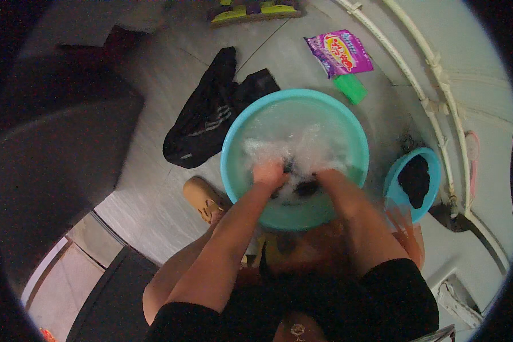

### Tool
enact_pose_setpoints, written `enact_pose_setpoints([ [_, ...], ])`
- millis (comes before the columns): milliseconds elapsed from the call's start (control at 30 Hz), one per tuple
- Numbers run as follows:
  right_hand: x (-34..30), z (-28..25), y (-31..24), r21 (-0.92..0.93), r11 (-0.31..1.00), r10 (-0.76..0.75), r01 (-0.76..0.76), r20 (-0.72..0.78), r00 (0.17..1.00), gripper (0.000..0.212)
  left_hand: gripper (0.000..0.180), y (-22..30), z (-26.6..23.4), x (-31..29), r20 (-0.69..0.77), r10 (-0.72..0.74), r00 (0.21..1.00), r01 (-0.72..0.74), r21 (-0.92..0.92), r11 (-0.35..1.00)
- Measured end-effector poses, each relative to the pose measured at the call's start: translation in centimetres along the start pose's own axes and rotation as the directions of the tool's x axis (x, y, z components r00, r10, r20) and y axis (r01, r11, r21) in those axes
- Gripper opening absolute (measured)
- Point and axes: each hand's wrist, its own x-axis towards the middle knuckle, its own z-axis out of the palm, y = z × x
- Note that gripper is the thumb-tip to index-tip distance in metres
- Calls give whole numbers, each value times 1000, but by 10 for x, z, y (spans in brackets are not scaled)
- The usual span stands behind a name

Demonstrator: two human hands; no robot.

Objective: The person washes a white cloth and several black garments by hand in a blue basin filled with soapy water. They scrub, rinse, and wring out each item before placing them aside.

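A turquoise basin [239,128] full of soapy water and white foam stands on the tiled floor in front of me. Both my hands are down in it. My left hand [269,174] is closed in the suds, and my right hand [326,178] is mostly buried in foam. Between them lies a dark wet garment [305,187], and both hands grip it. How the right fingers sit is hidden by foam.
A heap of black clothes [208,117] lies left of the basin. Behind it are a purple detergent bag [339,52] and a green soap bar [350,88]. A small blue bowl [433,162] with dark cloth sits at right, near white pipes [433,102]. A tan sandal [202,196] is by my knee.
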Motion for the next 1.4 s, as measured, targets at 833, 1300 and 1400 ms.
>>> enact_pose_setpoints([
  [833,-53,-10,5,-115,991,-127,75,-559,819,74,117,56,-38,-104,-719,142,680,-342,-139,929],
  [1300,9,10,-13,-19,976,-204,215,-404,892,47,94,-11,50,27,-157,-179,971,20,-697,717],
  [1400,4,-36,-24,-188,972,-174,143,-156,972,38,81,-5,5,16,-210,27,977,-32,-18,999],
])
